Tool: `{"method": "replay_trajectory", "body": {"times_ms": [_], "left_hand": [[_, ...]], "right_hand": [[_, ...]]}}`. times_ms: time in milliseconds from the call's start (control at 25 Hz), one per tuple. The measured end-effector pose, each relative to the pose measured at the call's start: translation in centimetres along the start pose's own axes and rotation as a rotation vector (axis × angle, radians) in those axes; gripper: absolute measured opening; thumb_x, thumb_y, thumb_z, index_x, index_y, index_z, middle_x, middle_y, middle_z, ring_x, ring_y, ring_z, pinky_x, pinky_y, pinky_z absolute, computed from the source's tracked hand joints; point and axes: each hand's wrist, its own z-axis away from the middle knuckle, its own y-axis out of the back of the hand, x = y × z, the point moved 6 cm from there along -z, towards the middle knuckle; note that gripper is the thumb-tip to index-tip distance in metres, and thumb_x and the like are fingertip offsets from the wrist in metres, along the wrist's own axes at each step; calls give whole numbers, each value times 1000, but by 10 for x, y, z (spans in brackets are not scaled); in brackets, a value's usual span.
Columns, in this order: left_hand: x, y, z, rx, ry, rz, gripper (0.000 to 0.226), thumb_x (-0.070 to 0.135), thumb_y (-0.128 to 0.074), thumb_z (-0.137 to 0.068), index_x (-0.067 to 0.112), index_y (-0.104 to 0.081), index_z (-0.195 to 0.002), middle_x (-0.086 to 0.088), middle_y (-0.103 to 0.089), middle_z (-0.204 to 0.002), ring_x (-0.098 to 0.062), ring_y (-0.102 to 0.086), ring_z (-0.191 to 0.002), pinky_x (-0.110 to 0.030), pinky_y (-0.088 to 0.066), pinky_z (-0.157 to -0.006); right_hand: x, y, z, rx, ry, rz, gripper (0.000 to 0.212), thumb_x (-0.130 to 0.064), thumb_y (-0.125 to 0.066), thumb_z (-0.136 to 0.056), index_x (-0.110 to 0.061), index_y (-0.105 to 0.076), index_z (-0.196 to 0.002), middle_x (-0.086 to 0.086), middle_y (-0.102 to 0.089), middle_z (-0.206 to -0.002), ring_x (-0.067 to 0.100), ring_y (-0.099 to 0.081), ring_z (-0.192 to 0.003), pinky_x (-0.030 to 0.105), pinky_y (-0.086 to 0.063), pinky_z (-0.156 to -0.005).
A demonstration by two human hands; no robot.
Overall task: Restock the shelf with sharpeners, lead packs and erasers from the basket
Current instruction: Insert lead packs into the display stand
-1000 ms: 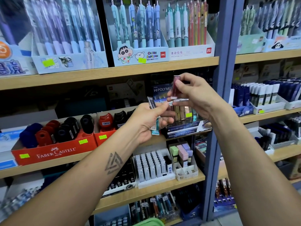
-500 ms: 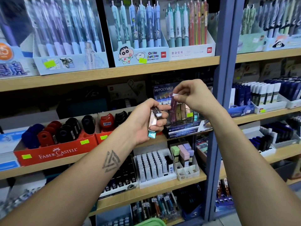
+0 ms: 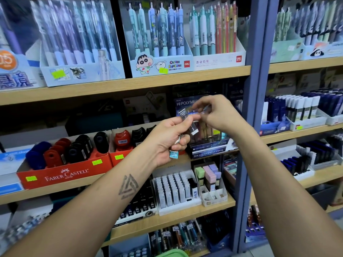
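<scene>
My left hand (image 3: 167,140) grips a small bunch of slim lead packs (image 3: 185,117); one sticks up with a barcode end and a teal end pokes out below the palm. My right hand (image 3: 220,115) is right beside it, thumb and fingertips pinching the upper end of a clear pack; motion blur hides the exact contact. Both hands hover in front of the dark lead-pack display (image 3: 209,145) on the middle shelf. The green basket's rim (image 3: 172,254) shows at the bottom edge.
Two red Faber-Castell boxes (image 3: 65,175) of sharpeners sit left on the same shelf. Below are white erasers (image 3: 172,190) and pastel erasers (image 3: 209,173). Pen displays (image 3: 159,38) fill the top shelf. A blue upright post (image 3: 254,127) stands just right of my hands.
My right hand put a dark red pack into the display, then came back left to the packs in my left hand. My left hand rose slightly and tilted its packs.
</scene>
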Motion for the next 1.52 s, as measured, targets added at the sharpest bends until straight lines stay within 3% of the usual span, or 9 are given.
{"method": "replay_trajectory", "body": {"times_ms": [120, 240, 400, 520, 720, 840, 1040, 1320, 1520], "left_hand": [[6, -2, -4, 39, -46, 65, 22, 18, -58, -99, 6, -67, -115, -2, -52, -69, -4, -36, -41, -13, -21, -29], [9, -6, -7, 73, -52, 125, 18, 19, -56, -100, 12, -67, -113, 0, -40, -62, -3, -34, -39, -12, -19, -30], [8, -10, -6, 34, 69, 252, 9, 16, -52, -98, 9, -52, -104, -2, -42, -66, -7, -35, -46, -14, -21, -33], [9, -3, 0, 45, 102, 382, 26, 3, -37, -82, 6, -43, -107, -8, -44, -75, -14, -37, -59, -20, -28, -47], [13, 5, -1, 69, 16, 433, 46, -19, -23, -83, -11, -43, -124, -32, -58, -114, -40, -65, -97, -39, -54, -82], [18, 7, 1, 70, -18, 382, 49, -25, -21, -84, -14, -37, -129, -49, -53, -117, -56, -62, -106, -54, -49, -100], [19, 24, 2, 130, -48, 199, 43, -25, -30, -89, -15, -42, -128, -42, -61, -115, -48, -66, -106, -50, -49, -103], [20, 30, 8, 171, -34, 126, 48, -24, -43, -89, -7, -48, -134, -36, -52, -129, -43, -70, -100, -46, -56, -92], [16, 18, 10, 96, -35, 75, 80, -24, -51, -86, -1, -16, -154, -26, -70, -92, -44, -71, -93, -48, -57, -89]], "right_hand": [[-8, 7, 8, -145, -86, -482, 16, -19, -70, -92, -3, -70, -97, 12, -74, -84, 20, -67, -68, 28, -47, -58], [-9, -3, 20, -330, -103, -571, 19, -10, -76, -85, -3, -67, -100, 16, -72, -78, 25, -70, -68, 29, -55, -63], [15, 9, 11, -64, -162, -683, 12, 1, -75, -82, -9, -73, -89, 10, -71, -75, 19, -63, -65, 31, -51, -64], [32, 34, 9, 176, -181, -597, 16, -4, -71, -87, -18, -78, -91, -4, -70, -74, 11, -62, -68, 26, -48, -61], [27, 29, 8, 159, -82, -618, 17, 1, -71, -88, -14, -72, -97, 1, -66, -78, 15, -66, -73, 23, -53, -65], [18, 17, 7, 99, -38, -556, 13, 1, -75, -84, -10, -70, -89, 12, -72, -84, 20, -68, -76, 27, -57, -69], [11, 2, 3, 65, -7, -398, 16, 2, -77, -82, -13, -72, -82, 17, -73, -84, 36, -70, -76, 40, -61, -74], [0, -18, 0, -69, 62, 127, 10, -21, -84, -79, -25, -75, -82, -7, -66, -87, 10, -56, -73, 27, -44, -72], [-18, -8, 5, -124, 20, -321, 11, -17, -75, -88, -10, -78, -96, 7, -74, -84, 9, -62, -71, 26, -51, -71]]}}
